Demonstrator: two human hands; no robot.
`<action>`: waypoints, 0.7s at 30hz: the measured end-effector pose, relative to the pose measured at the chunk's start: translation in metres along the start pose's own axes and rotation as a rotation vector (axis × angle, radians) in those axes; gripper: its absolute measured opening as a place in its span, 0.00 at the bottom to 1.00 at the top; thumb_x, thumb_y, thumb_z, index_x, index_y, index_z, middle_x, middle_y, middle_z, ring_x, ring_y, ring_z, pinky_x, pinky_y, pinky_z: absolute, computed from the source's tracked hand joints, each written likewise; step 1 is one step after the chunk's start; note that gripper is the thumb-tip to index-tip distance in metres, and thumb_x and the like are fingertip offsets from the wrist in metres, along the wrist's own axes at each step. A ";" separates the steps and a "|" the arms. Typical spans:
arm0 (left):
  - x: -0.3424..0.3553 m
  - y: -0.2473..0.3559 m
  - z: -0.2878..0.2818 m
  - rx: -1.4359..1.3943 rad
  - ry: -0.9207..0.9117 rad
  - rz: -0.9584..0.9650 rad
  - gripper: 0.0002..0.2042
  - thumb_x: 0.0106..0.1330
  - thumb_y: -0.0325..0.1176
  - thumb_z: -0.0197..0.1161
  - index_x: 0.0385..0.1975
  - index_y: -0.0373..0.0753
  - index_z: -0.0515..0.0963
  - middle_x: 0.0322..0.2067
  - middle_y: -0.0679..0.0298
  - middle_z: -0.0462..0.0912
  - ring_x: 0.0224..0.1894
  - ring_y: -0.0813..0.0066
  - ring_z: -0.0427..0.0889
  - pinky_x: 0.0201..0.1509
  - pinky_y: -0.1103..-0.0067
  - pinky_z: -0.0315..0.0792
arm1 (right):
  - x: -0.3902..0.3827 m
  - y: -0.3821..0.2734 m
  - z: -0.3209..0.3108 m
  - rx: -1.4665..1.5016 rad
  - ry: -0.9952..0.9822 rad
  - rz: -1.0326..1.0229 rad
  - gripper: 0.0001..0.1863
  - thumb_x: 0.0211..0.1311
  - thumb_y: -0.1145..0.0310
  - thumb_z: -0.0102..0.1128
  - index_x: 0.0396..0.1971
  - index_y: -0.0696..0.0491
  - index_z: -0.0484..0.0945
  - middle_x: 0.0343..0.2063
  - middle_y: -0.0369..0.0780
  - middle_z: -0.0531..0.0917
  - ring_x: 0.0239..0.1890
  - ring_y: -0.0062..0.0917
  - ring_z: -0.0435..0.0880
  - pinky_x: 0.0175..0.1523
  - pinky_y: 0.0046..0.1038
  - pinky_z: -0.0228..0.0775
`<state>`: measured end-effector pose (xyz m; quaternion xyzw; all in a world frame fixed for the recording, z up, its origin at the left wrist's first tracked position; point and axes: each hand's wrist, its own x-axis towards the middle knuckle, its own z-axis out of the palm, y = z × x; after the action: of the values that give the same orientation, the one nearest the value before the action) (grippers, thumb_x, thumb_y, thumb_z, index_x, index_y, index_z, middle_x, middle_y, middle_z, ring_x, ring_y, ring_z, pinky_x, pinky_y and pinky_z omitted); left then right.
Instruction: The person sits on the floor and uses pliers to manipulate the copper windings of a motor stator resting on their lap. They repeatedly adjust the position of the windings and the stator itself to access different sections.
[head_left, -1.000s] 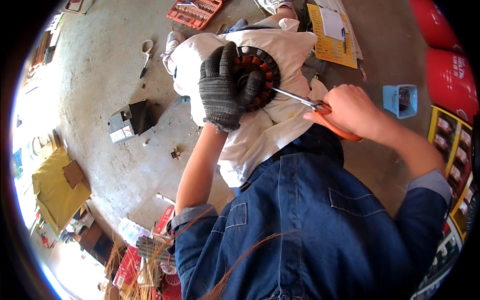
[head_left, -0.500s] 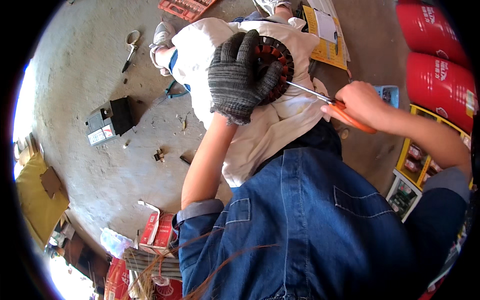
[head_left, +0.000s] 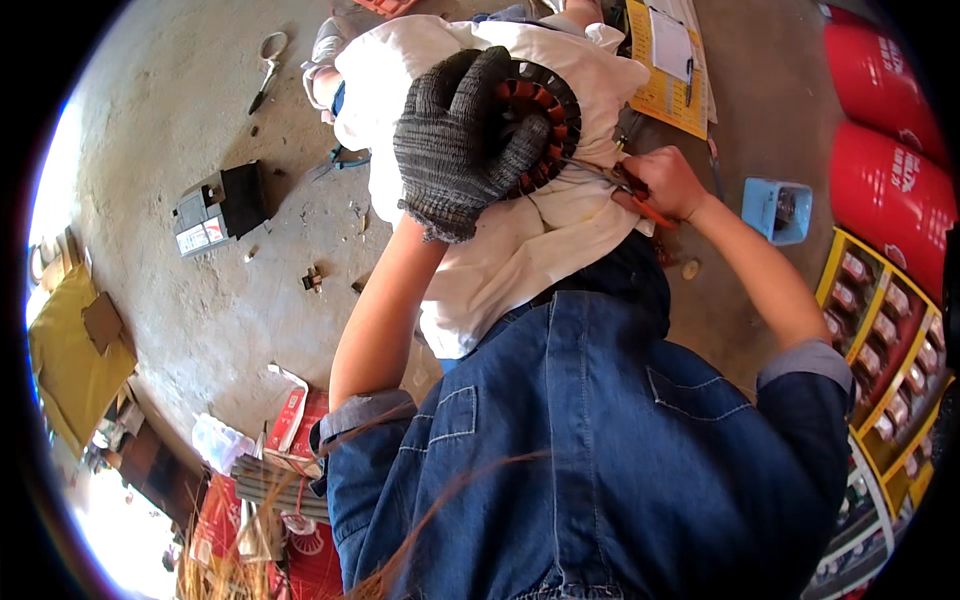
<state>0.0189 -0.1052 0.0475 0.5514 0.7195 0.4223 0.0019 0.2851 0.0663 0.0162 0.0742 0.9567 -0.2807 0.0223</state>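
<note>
My left hand (head_left: 455, 140), in a grey striped knitted glove, is wrapped round a motor stator (head_left: 570, 118), a dark slotted ring with copper-coloured windings inside. The stator rests on a white cloth (head_left: 490, 275) spread over my lap. My bare right hand (head_left: 668, 182) is closed on long-nose pliers (head_left: 655, 213) with orange handles. Their slim metal jaws point left, to the stator's lower right rim. Whether the tips grip anything is too small to tell. The glove hides the stator's left side.
A black battery-like box (head_left: 225, 208) and a ring-ended tool (head_left: 268, 75) lie on the concrete floor to the left. On the right are a blue container (head_left: 777, 212), red drums (head_left: 890, 180) and a yellow rack (head_left: 880, 340). A clipboard (head_left: 668, 50) lies at the far right.
My right hand has moved left and slightly up, bringing the pliers closer to the stator, and its forearm now reaches in more steeply. My left hand still holds the stator. The view has shifted slightly.
</note>
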 end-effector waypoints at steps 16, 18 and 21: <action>-0.010 -0.010 0.007 -0.102 -0.038 -0.079 0.26 0.62 0.45 0.67 0.58 0.39 0.77 0.49 0.49 0.80 0.50 0.52 0.82 0.55 0.65 0.76 | -0.016 -0.056 -0.025 -0.024 -0.047 0.275 0.30 0.50 0.41 0.72 0.20 0.56 0.74 0.18 0.47 0.79 0.25 0.48 0.81 0.30 0.41 0.71; -0.008 -0.010 0.006 -0.103 -0.049 -0.081 0.26 0.62 0.45 0.67 0.59 0.39 0.77 0.49 0.49 0.80 0.49 0.52 0.82 0.55 0.65 0.76 | -0.017 -0.061 -0.026 -0.034 -0.031 0.302 0.31 0.50 0.40 0.72 0.19 0.56 0.73 0.17 0.47 0.78 0.25 0.48 0.81 0.30 0.41 0.71; -0.008 -0.008 0.003 -0.108 -0.057 -0.099 0.27 0.62 0.45 0.67 0.59 0.40 0.77 0.50 0.49 0.80 0.50 0.52 0.82 0.55 0.65 0.76 | -0.017 -0.068 -0.031 -0.032 -0.040 0.341 0.32 0.50 0.39 0.72 0.17 0.56 0.73 0.15 0.47 0.77 0.24 0.48 0.81 0.29 0.41 0.71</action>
<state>0.0171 -0.1100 0.0375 0.5262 0.7216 0.4440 0.0728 0.2916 0.0240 0.0797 0.2293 0.9340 -0.2588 0.0897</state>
